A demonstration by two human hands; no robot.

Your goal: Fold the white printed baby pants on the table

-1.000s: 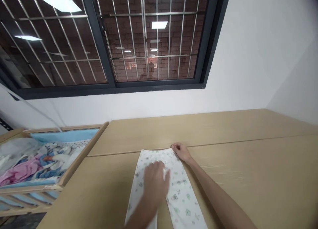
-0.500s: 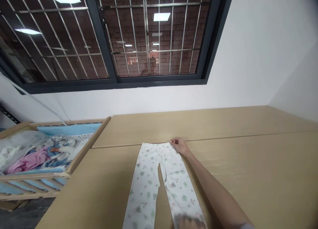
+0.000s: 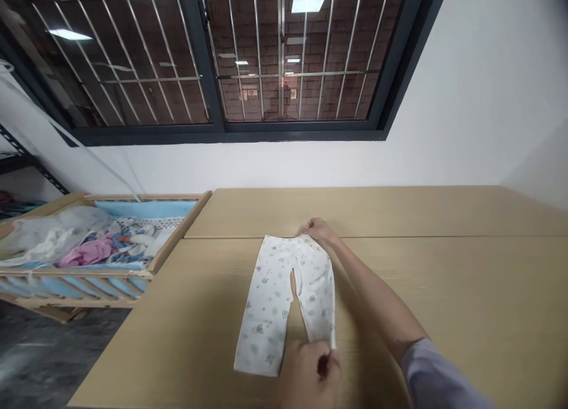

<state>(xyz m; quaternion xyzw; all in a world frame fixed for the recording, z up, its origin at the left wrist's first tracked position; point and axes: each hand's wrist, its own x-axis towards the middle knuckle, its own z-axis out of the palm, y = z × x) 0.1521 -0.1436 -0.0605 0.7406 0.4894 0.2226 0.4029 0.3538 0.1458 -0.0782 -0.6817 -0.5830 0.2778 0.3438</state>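
Note:
White baby trousers (image 3: 284, 296) with a small green print lie flat on the wooden table (image 3: 421, 267), waistband at the far end. My right hand (image 3: 317, 230) is curled on the far corner of the waistband and seems to grip it. At the near end, my left hand (image 3: 308, 373) is at the cuff of the right-hand leg, and its fingers appear to pinch the cloth. That cuff is partly hidden behind the hand. The other leg lies open on the wood.
To the left of the table stands a wooden cot (image 3: 177, 225) with blue padding, holding a heap of white, pink and blue clothes (image 3: 93, 249). A barred window (image 3: 213, 60) sits in the white wall ahead. A dark metal shelf (image 3: 18, 160) stands at far left.
My left hand has moved from the middle of the trousers down to the near cuff. My right hand has stayed at the waistband corner. The view has tilted, showing more floor.

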